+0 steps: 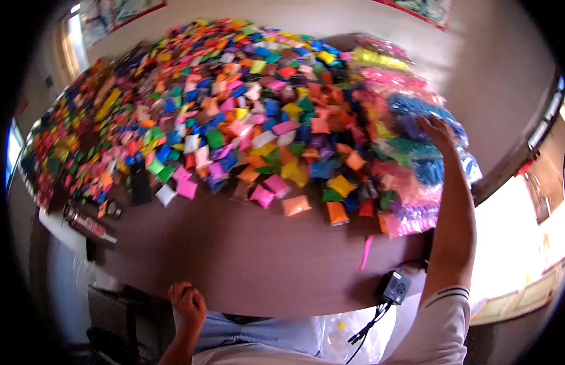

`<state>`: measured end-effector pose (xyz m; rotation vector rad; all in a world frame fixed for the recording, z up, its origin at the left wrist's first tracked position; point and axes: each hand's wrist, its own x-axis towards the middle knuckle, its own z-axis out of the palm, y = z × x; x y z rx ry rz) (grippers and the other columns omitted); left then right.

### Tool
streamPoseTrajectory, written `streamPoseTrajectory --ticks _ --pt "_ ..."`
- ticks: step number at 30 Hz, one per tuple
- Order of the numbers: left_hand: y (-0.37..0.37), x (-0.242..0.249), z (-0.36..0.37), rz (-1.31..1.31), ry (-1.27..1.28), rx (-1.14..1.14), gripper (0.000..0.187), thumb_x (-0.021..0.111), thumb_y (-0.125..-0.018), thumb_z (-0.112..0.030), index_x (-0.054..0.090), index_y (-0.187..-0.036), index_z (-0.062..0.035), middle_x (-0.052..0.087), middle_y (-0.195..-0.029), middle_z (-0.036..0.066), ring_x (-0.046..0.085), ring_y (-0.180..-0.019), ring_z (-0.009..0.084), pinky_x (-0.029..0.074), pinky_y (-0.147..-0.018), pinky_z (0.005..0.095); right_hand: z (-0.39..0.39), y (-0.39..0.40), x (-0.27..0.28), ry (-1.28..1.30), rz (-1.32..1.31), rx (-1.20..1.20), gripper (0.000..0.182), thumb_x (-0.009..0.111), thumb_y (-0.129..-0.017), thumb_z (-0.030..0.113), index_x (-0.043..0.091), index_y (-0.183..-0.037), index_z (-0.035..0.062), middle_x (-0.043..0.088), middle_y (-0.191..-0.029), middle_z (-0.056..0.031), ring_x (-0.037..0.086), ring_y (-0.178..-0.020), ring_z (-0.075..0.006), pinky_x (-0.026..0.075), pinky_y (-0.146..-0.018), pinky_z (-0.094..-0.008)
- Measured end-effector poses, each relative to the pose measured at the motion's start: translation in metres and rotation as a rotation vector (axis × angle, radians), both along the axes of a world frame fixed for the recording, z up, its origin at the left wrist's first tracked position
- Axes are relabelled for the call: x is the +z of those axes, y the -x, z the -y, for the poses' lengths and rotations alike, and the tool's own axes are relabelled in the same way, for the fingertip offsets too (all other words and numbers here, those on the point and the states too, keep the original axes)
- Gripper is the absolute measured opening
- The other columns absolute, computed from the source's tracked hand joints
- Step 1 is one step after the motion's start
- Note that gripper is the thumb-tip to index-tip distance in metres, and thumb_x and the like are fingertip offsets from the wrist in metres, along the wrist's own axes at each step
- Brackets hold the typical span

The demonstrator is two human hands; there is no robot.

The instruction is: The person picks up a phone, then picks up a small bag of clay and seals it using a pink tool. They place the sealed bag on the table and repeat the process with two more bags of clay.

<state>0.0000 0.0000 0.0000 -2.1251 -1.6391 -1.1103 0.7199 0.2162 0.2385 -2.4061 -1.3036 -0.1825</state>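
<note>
Our right hand (pixel 437 131) at the stacked plastic bags (pixel 410 152)
Perhaps steadying them, grip unclear; our left hand (pixel 188 301) curls closed.

Looks like a small packing workroom; can't tell if it's part of a home. Evidence: brown table (pixel 233 261) mostly buried under a bulk heap of small multicoloured sachets (pixel 218 112), way beyond household quantity. Filled clear plastic bags (pixel 410 152) stacked at its right end. Black power box (pixel 396 287) near the front edge. Plain pale wall (pixel 322 13), red-edged pictures (pixel 425 8) up high.
</note>
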Motion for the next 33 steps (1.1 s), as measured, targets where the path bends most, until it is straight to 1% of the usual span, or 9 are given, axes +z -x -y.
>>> streamPoseTrajectory --ticks 3,6,8,10,15,21,23,27,33 --pt "-0.03 0.006 0.004 0.04 0.112 0.026 0.012 0.055 -0.078 -0.008 0.053 -0.068 -0.0027 0.052 -0.087 0.011 0.051 -0.083 0.0307 0.038 -0.077 0.0449 0.005 0.031 0.022 -0.426 0.38 -0.09 0.069 0.05 -0.082 0.066 0.06 -0.122 0.0118 0.052 -0.131 -0.0153 0.047 -0.123 -0.0329 0.035 -0.102 -0.0483" --pt "-0.003 0.016 0.0 0.032 0.113 -0.028 0.015 0.057 -0.073 -0.005 0.048 -0.061 -0.0027 0.051 -0.087 0.011 0.05 -0.08 0.0313 0.038 -0.076 0.0447 0.022 0.122 0.009 -0.906 0.667 0.18 0.022 0.07 -0.082 0.025 0.068 -0.095 0.0076 0.068 -0.098 -0.011 0.064 -0.088 -0.0286 0.05 -0.078 -0.0383" --pt "-0.004 0.025 0.001 0.049 0.129 -0.028 0.017 0.058 -0.072 -0.006 0.047 -0.059 -0.0031 0.05 -0.087 0.011 0.049 -0.079 0.0314 0.038 -0.076 0.0446 0.048 0.215 -0.001 -0.945 0.151 0.551 0.004 0.067 -0.08 0.01 0.064 -0.082 0.0079 0.063 -0.08 -0.0087 0.06 -0.072 -0.0253 0.05 -0.065 -0.0349" --pt "-0.01 0.026 -0.002 0.072 0.148 -0.031 0.02 0.059 -0.072 -0.006 0.046 -0.057 -0.0036 0.05 -0.087 0.012 0.049 -0.079 0.0315 0.038 -0.075 0.0446 0.065 0.272 -0.047 -0.169 0.73 0.408 0.008 0.062 -0.073 0.005 0.06 -0.079 0.0097 0.058 -0.074 -0.0088 0.059 -0.069 -0.0261 0.048 -0.056 -0.0355" --pt "-0.017 0.029 -0.016 0.174 0.292 0.015 0.024 0.063 -0.07 -0.011 0.048 -0.052 -0.007 0.054 -0.066 0.008 0.053 -0.067 0.031 0.04 -0.068 0.0436 0.112 0.416 -0.156 -0.34 -0.057 1.223 0.014 0.065 -0.077 0.01 0.054 -0.069 0.0056 0.056 -0.07 -0.0122 0.055 -0.064 -0.0329 0.046 -0.055 -0.0421" --pt "-0.026 0.049 -0.024 0.432 0.548 -0.3 0.035 0.061 -0.084 -0.02 0.049 -0.056 -0.0018 0.045 -0.049 0.01 0.046 -0.042 0.0193 0.034 -0.043 0.0337 0.131 0.494 -0.202 -0.179 -0.301 0.954 0.031 0.063 -0.083 0.012 0.049 -0.058 0.0029 0.054 -0.058 -0.0142 0.053 -0.051 -0.0316 0.041 -0.048 -0.0393" --pt "-0.026 0.045 -0.027 0.371 0.491 -0.292 0.033 0.062 -0.083 -0.02 0.05 -0.057 -0.0037 0.049 -0.052 0.01 0.05 -0.047 0.0232 0.038 -0.049 0.0371 0.133 0.494 -0.172 -0.044 -0.787 0.846 0.029 0.064 -0.082 0.008 0.049 -0.058 0.0016 0.051 -0.054 -0.013 0.051 -0.047 -0.0292 0.038 -0.045 -0.0371" --pt "-0.023 0.038 -0.027 0.203 0.327 -0.306 0.03 0.063 -0.082 -0.02 0.05 -0.059 -0.0061 0.052 -0.058 0.01 0.053 -0.055 0.0282 0.041 -0.06 0.0421 0.169 0.512 -0.061 -0.54 -0.34 1.375 0.011 0.06 -0.08 0.008 0.056 -0.072 0.0023 0.057 -0.07 -0.0137 0.053 -0.054 -0.0272 0.043 -0.051 -0.0346" --pt "-0.021 0.028 -0.026 0.249 0.284 -0.357 0.025 0.063 -0.08 -0.018 0.052 -0.061 -0.0072 0.054 -0.064 0.01 0.054 -0.062 0.0307 0.04 -0.065 0.0444 0.252 0.535 0.06 -0.435 0.258 1.63 0.015 0.068 -0.075 0.014 0.057 -0.076 0.0043 0.061 -0.076 -0.0098 0.06 -0.068 -0.0234 0.048 -0.057 -0.0343"
